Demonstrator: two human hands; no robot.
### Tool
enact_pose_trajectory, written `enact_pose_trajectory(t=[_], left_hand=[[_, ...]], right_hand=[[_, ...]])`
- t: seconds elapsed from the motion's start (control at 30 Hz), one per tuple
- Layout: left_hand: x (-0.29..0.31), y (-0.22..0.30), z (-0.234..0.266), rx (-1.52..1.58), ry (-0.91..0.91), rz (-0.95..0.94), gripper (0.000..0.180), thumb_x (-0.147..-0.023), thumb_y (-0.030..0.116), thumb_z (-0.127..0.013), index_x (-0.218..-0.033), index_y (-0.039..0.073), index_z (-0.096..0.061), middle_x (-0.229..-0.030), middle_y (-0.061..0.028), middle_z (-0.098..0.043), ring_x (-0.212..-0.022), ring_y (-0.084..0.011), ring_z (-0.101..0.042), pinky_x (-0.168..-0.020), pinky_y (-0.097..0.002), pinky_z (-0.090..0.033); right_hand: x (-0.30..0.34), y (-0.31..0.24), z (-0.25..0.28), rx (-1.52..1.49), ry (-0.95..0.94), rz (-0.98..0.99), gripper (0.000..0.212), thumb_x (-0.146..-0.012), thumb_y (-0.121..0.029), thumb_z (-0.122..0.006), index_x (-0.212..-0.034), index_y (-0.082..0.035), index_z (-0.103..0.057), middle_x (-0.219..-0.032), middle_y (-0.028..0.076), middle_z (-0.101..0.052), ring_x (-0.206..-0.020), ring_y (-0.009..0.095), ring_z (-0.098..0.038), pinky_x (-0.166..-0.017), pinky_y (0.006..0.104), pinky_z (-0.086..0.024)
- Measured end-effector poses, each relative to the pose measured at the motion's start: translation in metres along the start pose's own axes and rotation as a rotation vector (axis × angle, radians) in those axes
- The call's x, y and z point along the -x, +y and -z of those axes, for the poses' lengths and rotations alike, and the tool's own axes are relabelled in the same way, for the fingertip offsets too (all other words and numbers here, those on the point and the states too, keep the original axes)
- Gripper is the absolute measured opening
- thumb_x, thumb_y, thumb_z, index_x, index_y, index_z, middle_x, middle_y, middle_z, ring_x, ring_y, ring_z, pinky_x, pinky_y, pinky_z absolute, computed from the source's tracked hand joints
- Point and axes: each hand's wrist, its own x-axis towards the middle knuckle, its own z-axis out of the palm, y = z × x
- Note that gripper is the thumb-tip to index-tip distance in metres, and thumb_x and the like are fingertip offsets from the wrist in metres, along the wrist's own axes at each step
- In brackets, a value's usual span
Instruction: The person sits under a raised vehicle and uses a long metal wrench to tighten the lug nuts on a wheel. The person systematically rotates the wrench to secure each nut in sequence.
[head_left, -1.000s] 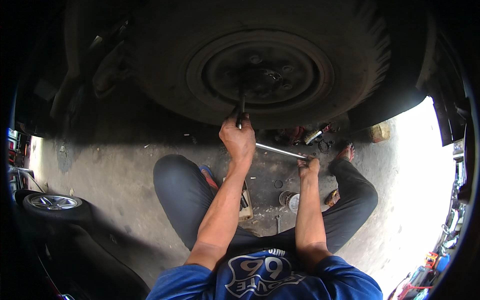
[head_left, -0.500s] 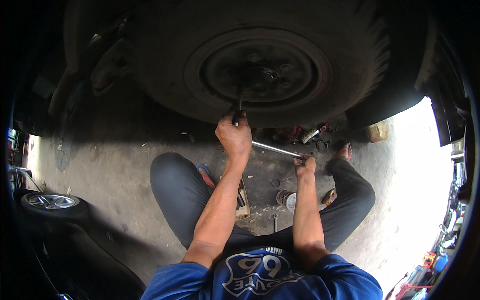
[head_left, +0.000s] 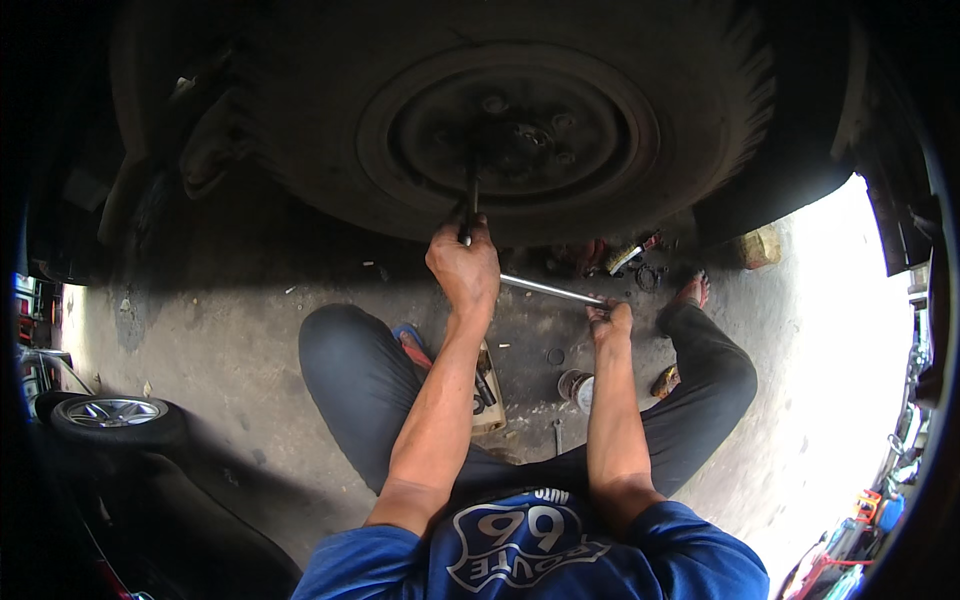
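Observation:
A dusty wheel [head_left: 405,165] with a thick dark tyre [head_left: 330,170] fills the top of the view, with nuts or studs around its hub. My left hand [head_left: 463,265] is closed around the head of a lug wrench [head_left: 550,289], just below the tyre. From there the shaft points up to the lower left of the wheel's centre, where its tip is lost in shadow. The wrench's silver bar slants right to my right hand [head_left: 611,320], whose fingers are closed on its far end.
Between my legs are an open box [head_left: 488,418] with dark tools, a round can [head_left: 577,388] and a spanner [head_left: 559,436]. Loose parts [head_left: 630,255] and a block [head_left: 761,247] lie by the tyre. Another wheel [head_left: 110,412] is at left.
My view has shifted slightly, so the wheel sits a little higher and further left. Both hands keep their hold on the wrench, and its bar lies at nearly the same slant.

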Motion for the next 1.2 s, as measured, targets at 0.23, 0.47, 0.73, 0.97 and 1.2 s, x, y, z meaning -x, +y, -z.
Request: enact_pose_trajectory(t=[0.23,0.47,0.73,0.97,1.2], left_hand=[[-0.005,-0.017,-0.005,0.014,0.003,0.015,0.029,-0.088,0.01,-0.068,-0.114,-0.002,-0.071,-0.079,-0.018,-0.072,-0.063,-0.019,-0.066,-0.063,-0.0335,-0.05],[-0.005,-0.022,-0.009,0.005,0.034,-0.069,0.029,-0.088,0.01,-0.068,-0.115,-0.001,-0.072,-0.069,-0.0121,-0.067,-0.051,-0.0134,-0.057,-0.052,-0.0324,-0.047],[-0.004,-0.015,-0.007,0.014,0.014,-0.011,0.029,-0.088,0.009,-0.069,-0.114,-0.002,-0.072,-0.069,-0.0122,-0.068,-0.051,-0.0133,-0.057,-0.051,-0.0328,-0.046],[-0.003,-0.009,-0.004,0.034,0.005,0.0,0.029,-0.088,0.01,-0.07,-0.114,-0.003,-0.072,-0.07,-0.0122,-0.069,-0.05,-0.0134,-0.056,-0.05,-0.0324,-0.046],[-0.005,-0.02,-0.008,0.029,0.002,0.004,0.028,-0.089,0.01,-0.07,-0.113,-0.003,-0.072,-0.071,-0.0114,-0.068,-0.049,-0.0129,-0.055,-0.049,-0.0329,-0.045]], right_hand=[[0.006,-0.004,-0.004,-0.008,0.011,0.046,0.014,-0.091,0.002,-0.038,-0.102,0.001,-0.046,-0.095,0.018,-0.051,-0.087,0.033,-0.056,-0.089,0.0619,-0.054],[-0.003,-0.002,0.002,0.01,-0.022,0.01,0.014,-0.089,0.001,-0.038,-0.101,0.0,-0.047,-0.096,0.017,-0.05,-0.086,0.031,-0.056,-0.089,0.0621,-0.054],[0.0,-0.005,-0.001,-0.024,0.018,0.007,0.013,-0.091,0.002,-0.038,-0.101,0.0,-0.047,-0.093,0.017,-0.051,-0.085,0.032,-0.056,-0.089,0.0624,-0.053],[-0.001,-0.002,-0.001,0.0,-0.029,-0.021,0.013,-0.092,0.003,-0.041,-0.104,0.001,-0.047,-0.095,0.018,-0.053,-0.087,0.032,-0.057,-0.086,0.0613,-0.055],[0.003,-0.005,-0.003,-0.026,-0.007,-0.021,0.013,-0.093,0.004,-0.041,-0.104,0.001,-0.046,-0.096,0.018,-0.052,-0.086,0.031,-0.057,-0.086,0.0612,-0.056]])
